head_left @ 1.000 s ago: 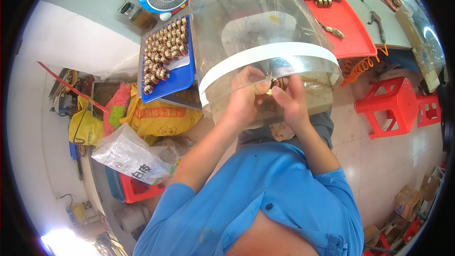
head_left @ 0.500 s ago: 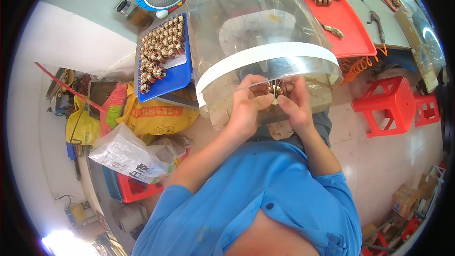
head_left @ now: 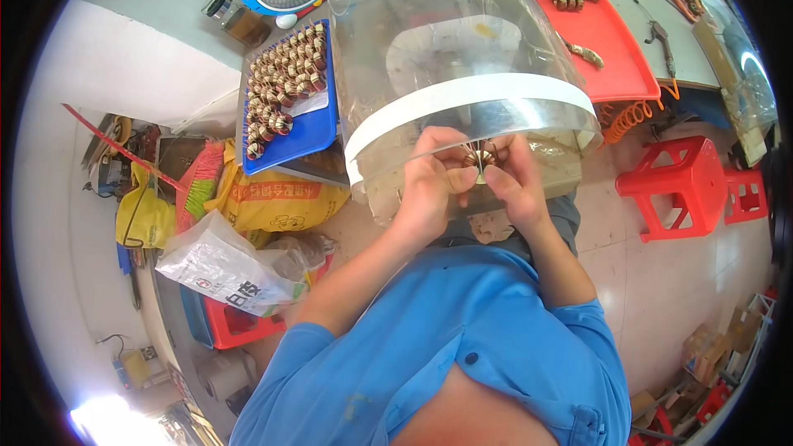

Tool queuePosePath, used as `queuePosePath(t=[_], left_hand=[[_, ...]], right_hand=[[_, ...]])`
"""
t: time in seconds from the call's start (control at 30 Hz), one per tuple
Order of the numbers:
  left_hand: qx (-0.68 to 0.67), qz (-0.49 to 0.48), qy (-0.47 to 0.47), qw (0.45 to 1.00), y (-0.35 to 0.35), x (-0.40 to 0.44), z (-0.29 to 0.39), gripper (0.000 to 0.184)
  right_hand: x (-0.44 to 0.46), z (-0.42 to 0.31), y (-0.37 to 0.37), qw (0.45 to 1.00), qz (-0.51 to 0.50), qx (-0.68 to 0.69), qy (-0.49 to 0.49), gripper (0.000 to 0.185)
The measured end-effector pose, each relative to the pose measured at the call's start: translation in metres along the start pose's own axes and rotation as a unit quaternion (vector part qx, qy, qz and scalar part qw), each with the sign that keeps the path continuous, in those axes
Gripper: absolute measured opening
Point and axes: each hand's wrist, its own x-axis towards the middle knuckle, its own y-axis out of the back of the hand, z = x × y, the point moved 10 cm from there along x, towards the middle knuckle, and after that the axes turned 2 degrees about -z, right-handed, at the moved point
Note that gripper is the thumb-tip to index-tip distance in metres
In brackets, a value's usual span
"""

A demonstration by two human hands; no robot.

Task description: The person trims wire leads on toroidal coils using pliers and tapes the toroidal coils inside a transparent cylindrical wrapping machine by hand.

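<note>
A small copper-wound toroidal coil (head_left: 481,157) with a pale band sits between my two hands, under the front edge of a clear plastic hood (head_left: 462,107). My left hand (head_left: 429,182) pinches it from the left, thumb and fingers closed on its side. On the other side my right hand (head_left: 520,182) grips it with the thumb near the pale band. Thin wire leads stick up from the coil. My fingertips partly cover it, and the far fingers show through the plastic.
On the left, a blue tray (head_left: 306,144) holds many similar coils. A red tray (head_left: 611,49) at the right carries more coils and a wrapped tool. Beyond are a coiled orange hose (head_left: 632,120) and red stools (head_left: 673,186). Yellow sacks (head_left: 281,202) lie lower left.
The view has shifted very slightly. Both hands stay on the coil in nearly the same place, with only a small shift of the fingers.
</note>
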Motion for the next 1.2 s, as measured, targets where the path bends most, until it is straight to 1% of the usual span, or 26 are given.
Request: queuePosePath(t=[0.17, 0.3, 0.4, 0.47, 0.6, 0.7, 0.87, 0.97, 1.1, 1.2], left_hand=[[-0.022, -0.011, -0.001, 1.0, 0.006, 0.004, -0.004, 0.045], [-0.016, -0.008, -0.001, 1.0, 0.008, 0.006, -0.005, 0.041], [-0.013, 0.009, 0.005, 1.0, 0.006, 0.007, -0.004, 0.036], [-0.014, 0.027, 0.01, 0.999, 0.007, 0.007, -0.003, 0.034], [-0.009, 0.023, 0.008, 1.0, 0.012, 0.011, -0.007, 0.031], [-0.006, 0.022, 0.01, 1.0, 0.012, 0.011, -0.005, 0.027], [0.004, 0.031, 0.025, 0.999, 0.009, 0.012, -0.001, 0.02], [0.01, 0.045, 0.018, 0.999, 0.01, 0.014, 0.003, 0.02], [0.024, 0.03, 0.002, 0.999, 0.014, 0.019, 0.004, 0.021], [0.024, 0.039, 0.008, 0.999, 0.017, 0.021, 0.004, 0.022]], right_hand=[[-0.001, 0.008, 0.001, 0.999, 0.016, 0.028, 0.018, 0.024], [-0.001, 0.006, 0.0, 0.999, 0.026, 0.033, 0.017, 0.025], [0.0, 0.004, -0.001, 0.998, 0.042, 0.048, -0.027, 0.025], [0.0, 0.011, 0.003, 0.998, 0.052, 0.04, -0.023, 0.026], [0.001, 0.013, 0.005, 0.996, 0.067, 0.051, -0.041, 0.027], [0.002, 0.017, 0.006, 0.995, 0.057, 0.06, -0.046, 0.028], [0.003, 0.019, 0.007, 0.995, 0.067, 0.064, -0.039, 0.027], [0.004, 0.023, 0.008, 0.994, 0.076, 0.074, -0.037, 0.026], [0.01, 0.02, 0.004, 0.992, 0.084, 0.096, -0.008, 0.028], [0.012, 0.022, 0.006, 0.993, 0.089, 0.075, -0.017, 0.034]])
